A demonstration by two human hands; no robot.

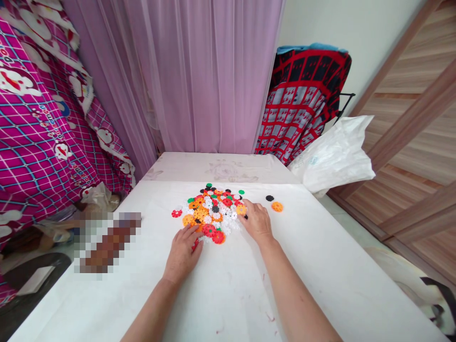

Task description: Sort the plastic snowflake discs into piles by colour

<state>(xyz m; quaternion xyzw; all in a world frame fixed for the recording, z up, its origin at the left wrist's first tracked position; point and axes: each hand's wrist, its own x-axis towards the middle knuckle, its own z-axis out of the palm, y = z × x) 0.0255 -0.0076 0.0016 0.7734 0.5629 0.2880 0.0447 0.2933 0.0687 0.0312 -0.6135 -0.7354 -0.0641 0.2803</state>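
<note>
A heap of notched plastic interlocking discs [200, 213] in orange, red, white, green and black lies on the white-covered table. My left hand [183, 249] rests at the near left edge of the heap, palm down, its fingers spread over the closest discs. On the heap's right side, my right hand [259, 222] has its fingers and thumb closed at an orange disc [241, 209]. A small black piece shows by that thumb. Apart from the heap, to the right, lie a black disc [270, 198] and an orange-yellow disc [277, 206].
The table [221, 304] has a floral-covered far end against a purple curtain [213, 76]. A white plastic bag [335, 154] stands by its right edge. A blurred-out brown object [110, 244] lies at the left edge. Wooden doors [409, 142] are at right.
</note>
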